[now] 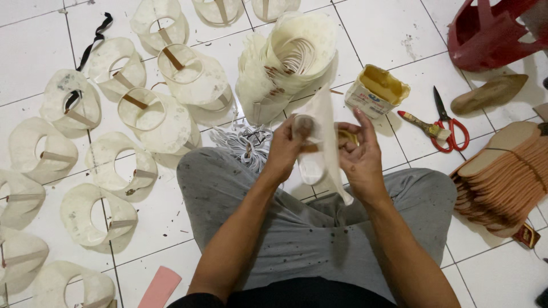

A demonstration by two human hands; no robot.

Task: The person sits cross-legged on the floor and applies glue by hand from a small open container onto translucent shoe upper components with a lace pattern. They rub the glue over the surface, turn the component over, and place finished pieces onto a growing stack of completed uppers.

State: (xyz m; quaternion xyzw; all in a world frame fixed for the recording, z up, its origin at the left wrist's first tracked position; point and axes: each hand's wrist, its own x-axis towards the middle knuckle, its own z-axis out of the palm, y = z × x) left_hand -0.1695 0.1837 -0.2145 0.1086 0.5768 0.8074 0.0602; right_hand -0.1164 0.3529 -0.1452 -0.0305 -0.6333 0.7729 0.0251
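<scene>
Hands, left (285, 149) and right (359, 157), each grip closed on one cream upper (324, 122), one scissors (448, 122)

Open glue tin (376, 90) on the floor tiles — squarish, white-labelled with blue print, yellow-smeared inside

Red-handled scissors (447, 126) lie on the white tiled floor (34, 63) near its right edge, beside a glue-smeared brush (421, 124). An open yellow glue can (377, 90) stands just left of them. Tan insoles (505, 177) are stacked at the right edge; cream curved shoe uppers (71, 101) spread across the floor's left side.

One scissors (448, 126), one glue tin (377, 91)
</scene>
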